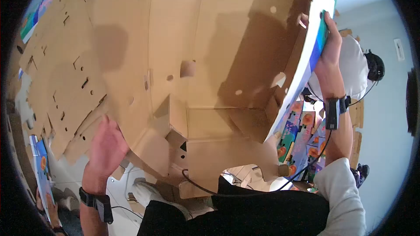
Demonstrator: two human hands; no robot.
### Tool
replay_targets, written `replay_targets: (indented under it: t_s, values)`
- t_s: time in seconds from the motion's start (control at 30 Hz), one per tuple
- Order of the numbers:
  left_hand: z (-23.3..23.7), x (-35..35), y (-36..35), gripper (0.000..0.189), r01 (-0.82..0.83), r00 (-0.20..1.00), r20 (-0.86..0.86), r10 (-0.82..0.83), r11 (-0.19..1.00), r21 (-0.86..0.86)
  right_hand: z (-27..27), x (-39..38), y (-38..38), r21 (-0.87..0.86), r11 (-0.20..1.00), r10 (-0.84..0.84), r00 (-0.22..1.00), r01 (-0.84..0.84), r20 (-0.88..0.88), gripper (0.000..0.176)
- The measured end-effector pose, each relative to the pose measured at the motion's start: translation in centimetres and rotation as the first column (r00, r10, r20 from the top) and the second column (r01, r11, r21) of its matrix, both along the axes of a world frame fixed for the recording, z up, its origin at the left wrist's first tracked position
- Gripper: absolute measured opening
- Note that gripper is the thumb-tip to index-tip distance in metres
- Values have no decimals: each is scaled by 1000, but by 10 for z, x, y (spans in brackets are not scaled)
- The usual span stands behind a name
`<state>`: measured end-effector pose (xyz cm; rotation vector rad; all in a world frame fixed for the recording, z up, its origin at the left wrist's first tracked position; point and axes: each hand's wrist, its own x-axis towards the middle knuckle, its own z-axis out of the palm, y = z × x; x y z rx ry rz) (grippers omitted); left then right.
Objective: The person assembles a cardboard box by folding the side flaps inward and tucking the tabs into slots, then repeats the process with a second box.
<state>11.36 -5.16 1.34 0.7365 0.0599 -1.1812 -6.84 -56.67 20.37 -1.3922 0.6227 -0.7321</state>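
A large brown cardboard box or display (175, 39), partly folded, fills the middle of the head view, with its inner side facing me. My right hand (330, 46) grips its printed blue, green and white edge at the upper right, the thumb lying on the printed face and the other fingers hidden. At the lower left, my left hand (108, 145) is at the board's edge; its fingers look partly bent and overlap the cardboard, and whether they pinch it is hidden. Folded flaps (227, 153) hang at the bottom, one with a curved cut-out.
Flat slotted cardboard sheets (65, 70) spread on the left. Colourful printed boards (302, 135) stand at the right. A co-worker in white (350, 67) is beyond my right arm; another person's hand (52, 209) holds a printed board (43, 168) at the lower left.
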Motion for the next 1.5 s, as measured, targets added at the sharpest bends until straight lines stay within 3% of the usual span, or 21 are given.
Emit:
replay_targets:
  t_s: [0.07, 0.13, 0.2, 0.23, 0.33, 0.4, 0.47, 0.57, 0.67, 0.7, 0.77, 0.8, 0.87, 0.97, 1.0, 1.1, 1.13, 1.23, 1.37, 1.47, 1.5]
  values:
    - [1, 0, -4, 64, 130, 989, 69, -133, 990, 52, 1, 6, 1, 12, 998, -54, 998, 54, -14, 46]
    - [14, 2, -15, 67, 328, 919, 205, -337, 941, 80, 0, 10, 13, 79, 996, 42, 999, -41, -4, 39]
    - [11, -1, -7, 68, 292, 948, 102, -301, 951, 100, -7, 15, 21, 131, 989, 72, 997, -72, 3, 36]
    - [10, -1, -5, 68, 270, 960, 44, -276, 956, 113, -10, 21, 24, 126, 992, -3, 999, 9, -52, 37]
    - [34, -10, -9, 74, 335, 904, 212, -372, 922, 192, -20, 38, 48, 144, 989, -30, 997, 40, -75, 45]
    - [38, -17, -3, 81, 328, 691, 511, -511, 852, 408, -37, 40, 57, 194, 979, 84, 991, -63, -100, 45]
    - [53, -21, -20, 101, 292, 625, 521, -581, 793, 534, -55, 47, 75, 298, 948, 155, 979, -110, -133, 44]
    - [36, -27, -6, 113, 137, 560, 692, -455, 875, 464, -104, 56, 90, 444, 873, 298, 942, -203, -154, 46]
    - [44, -46, -14, 124, 76, 706, 628, -327, 917, 393, -137, 71, 119, 558, 788, 408, 899, -260, -158, 52]
    - [31, -49, -12, 128, 76, 719, 563, -407, 852, 518, -149, 75, 125, 605, 753, 442, 880, -260, -172, 59]
    - [17, -66, -13, 129, 28, 717, 534, -447, 785, 619, -185, 78, 147, 484, 806, 441, 891, -340, -108, 66]
    - [2, -74, -6, 130, 2, 636, 587, -501, 762, 648, -188, 75, 167, 497, 799, 451, 883, -338, -125, 71]
    - [-22, -89, 7, 137, -63, 540, 644, -542, 737, 673, -217, 65, 199, 191, 909, 407, 887, -370, -219, 72]
    - [-25, -98, 8, 138, -400, 64, 582, -811, 514, 759, -212, 62, 220, 23, 922, 376, 879, -387, -294, 73]
    - [-23, -98, 8, 127, -443, 50, 702, -711, 614, 653, -208, 62, 221, 21, 924, 368, 872, -382, -322, 73]
    - [-14, -87, -4, 111, -457, -275, 763, -585, 778, 432, -204, 56, 221, -144, 911, 283, 838, -388, -466, 72]
    - [-16, -84, -10, 104, -392, -371, 757, -538, 829, 398, -196, 54, 223, -215, 892, 257, 837, -398, -483, 73]
    - [12, -69, -42, 88, -87, -617, 634, -466, 841, 534, -197, 61, 222, -440, 799, 201, 872, -410, -447, 73]
    - [-1, -71, -55, 80, -72, -609, 660, -440, 859, 507, -181, 89, 198, -680, 534, 215, 858, -503, -466, 68]
    - [5, -74, -55, 77, -108, -576, 666, -474, 852, 512, -172, 136, 174, -795, 389, 216, 885, -465, -412, 63]
    - [8, -75, -52, 76, -113, -559, 670, -488, 846, 521, -162, 149, 179, -741, 403, 227, 843, -538, -488, 63]
